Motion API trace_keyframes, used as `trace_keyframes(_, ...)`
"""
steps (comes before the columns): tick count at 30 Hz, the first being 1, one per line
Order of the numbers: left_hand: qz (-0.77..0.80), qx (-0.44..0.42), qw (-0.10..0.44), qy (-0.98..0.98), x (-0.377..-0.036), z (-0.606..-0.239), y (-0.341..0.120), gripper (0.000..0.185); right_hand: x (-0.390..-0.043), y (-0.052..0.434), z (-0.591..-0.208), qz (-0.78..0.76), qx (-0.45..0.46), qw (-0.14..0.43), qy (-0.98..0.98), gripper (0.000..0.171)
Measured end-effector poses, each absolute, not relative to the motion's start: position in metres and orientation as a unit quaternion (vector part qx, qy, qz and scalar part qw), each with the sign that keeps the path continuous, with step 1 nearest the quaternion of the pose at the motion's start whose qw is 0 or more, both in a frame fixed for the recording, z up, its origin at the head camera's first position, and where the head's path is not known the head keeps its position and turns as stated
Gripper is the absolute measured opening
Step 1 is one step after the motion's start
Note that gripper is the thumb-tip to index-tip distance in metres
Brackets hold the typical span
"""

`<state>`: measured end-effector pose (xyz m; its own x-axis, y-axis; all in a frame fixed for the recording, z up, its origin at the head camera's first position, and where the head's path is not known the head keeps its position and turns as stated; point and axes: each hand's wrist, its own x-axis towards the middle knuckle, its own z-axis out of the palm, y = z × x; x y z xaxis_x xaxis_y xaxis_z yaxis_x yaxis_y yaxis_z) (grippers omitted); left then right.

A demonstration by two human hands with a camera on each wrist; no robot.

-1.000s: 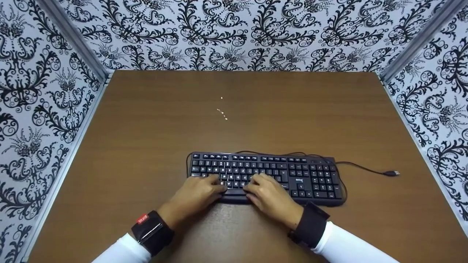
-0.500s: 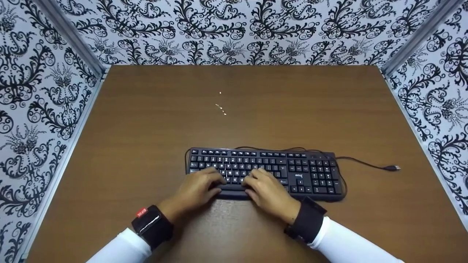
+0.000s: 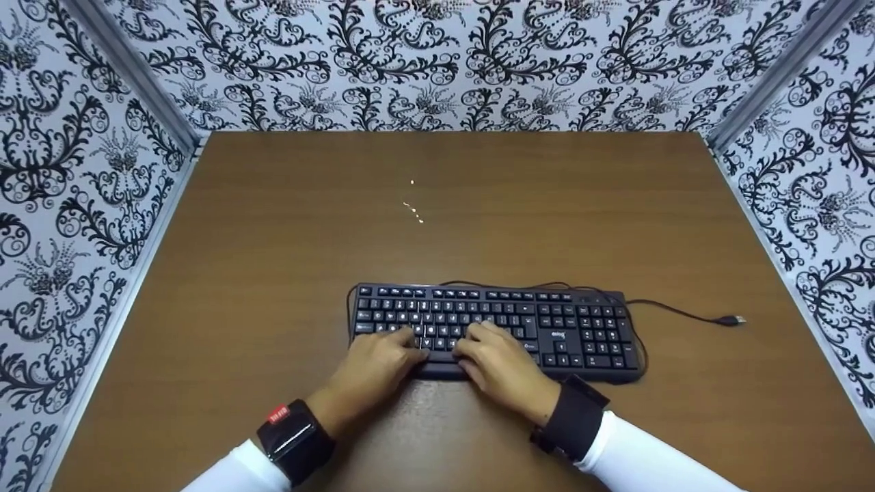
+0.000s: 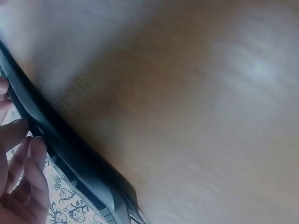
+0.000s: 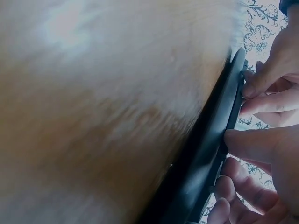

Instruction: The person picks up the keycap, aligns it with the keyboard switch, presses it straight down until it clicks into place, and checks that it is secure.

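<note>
keyboard [image 3: 495,329] on counter [image 3: 273,239] | left hand [image 3: 372,365] fingers relaxed, resting on keys | right hand [image 3: 502,369] fingers relaxed, resting on keys

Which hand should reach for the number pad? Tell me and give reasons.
Probably the right hand. It rests on the keyboard nearest the number pad at the right end; the left hand sits farther away and would cross over.

Flat rectangular plastic keyboard [image 3: 495,328]: black, white key legends; its thin cable [image 3: 677,314] also black. Wooden table top [image 3: 273,225]: mid-brown, fine horizontal grain, a few small pale specks [image 3: 415,205]. Booth wall panels [image 3: 437,61]: white with black floral scrollwork. Fabric wrist bands [image 3: 294,441]: black, one with a red tag. Long sleeves [image 3: 649,465]: white.
</note>
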<state>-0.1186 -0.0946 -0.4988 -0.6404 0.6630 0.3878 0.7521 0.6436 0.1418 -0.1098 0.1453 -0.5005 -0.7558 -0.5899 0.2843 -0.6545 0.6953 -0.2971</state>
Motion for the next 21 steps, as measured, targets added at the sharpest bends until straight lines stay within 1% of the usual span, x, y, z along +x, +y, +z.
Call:
trace_keyframes(8, -0.162, -0.377, 0.123, -0.903, -0.128, -0.507, -0.089, 0.02, -0.117, 0.147, -0.506, 0.194, 0.335, 0.098, -0.917, 0.015)
trace_keyframes(12, -0.154, -0.381, 0.122, -0.903, -0.128, -0.509, -0.088, 0.018, -0.117, 0.146, -0.51, 0.19, 0.332, 0.094, -0.919, 0.014)
trace_keyframes(15, -0.153, -0.395, 0.123, -0.897, -0.13, -0.507, -0.088, 0.013, -0.116, 0.146, -0.509, 0.182, 0.339, 0.089, -0.919, 0.01)
trace_keyframes(19, -0.173, -0.387, 0.143, -0.894, -0.147, -0.494, -0.09, 0.005, -0.127, 0.148, -0.496, 0.186, 0.347, 0.096, -0.914, 0.005)
trace_keyframes(21, -0.183, -0.355, 0.147, -0.905, -0.164, -0.482, -0.089, 0.012, -0.142, 0.148, -0.485, 0.191, 0.335, 0.097, -0.917, 0.01)
